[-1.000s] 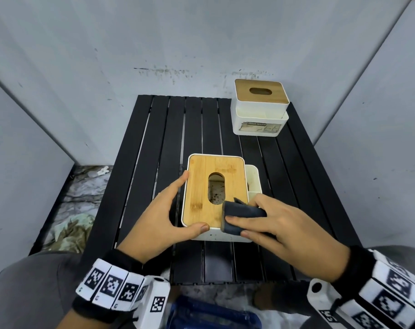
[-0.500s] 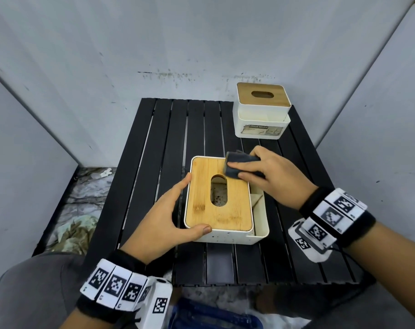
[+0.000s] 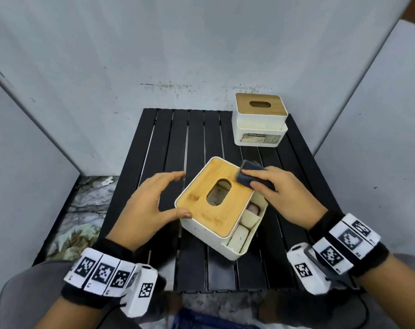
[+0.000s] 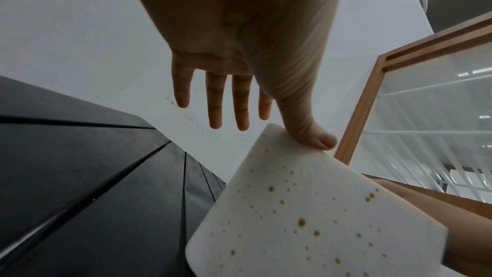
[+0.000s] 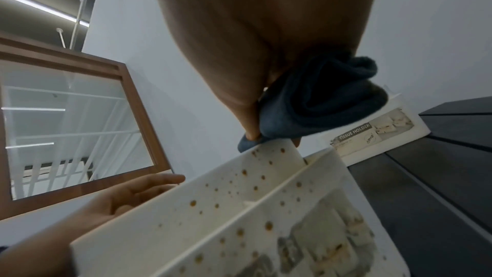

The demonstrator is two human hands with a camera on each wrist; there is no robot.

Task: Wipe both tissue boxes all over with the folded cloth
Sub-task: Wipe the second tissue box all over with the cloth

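A white tissue box with a bamboo lid [image 3: 201,193] stands skewed at the middle of the black slatted table [image 3: 168,143]; its side compartments face near right. My right hand [image 3: 250,178] pinches the folded dark cloth [image 3: 252,166] against the lid's far right corner; in the right wrist view the cloth [image 5: 319,100] sits at the spotted box's upper edge [image 5: 239,208]. My left hand [image 3: 181,194] has straight fingers off the box; only the thumb [image 4: 314,136] touches its near-left corner [image 4: 306,218]. The second tissue box [image 3: 260,122] stands at the far right.
Grey walls close in the table at the back and on both sides. A crumpled sheet [image 3: 83,210] lies on the floor to the left. Something blue [image 3: 201,321] shows below the table's near edge. The left slats are bare.
The cloth went from the lid's near edge to its far right corner. The box has turned clockwise. My left fingers have come off its left side, leaving only the thumb touching.
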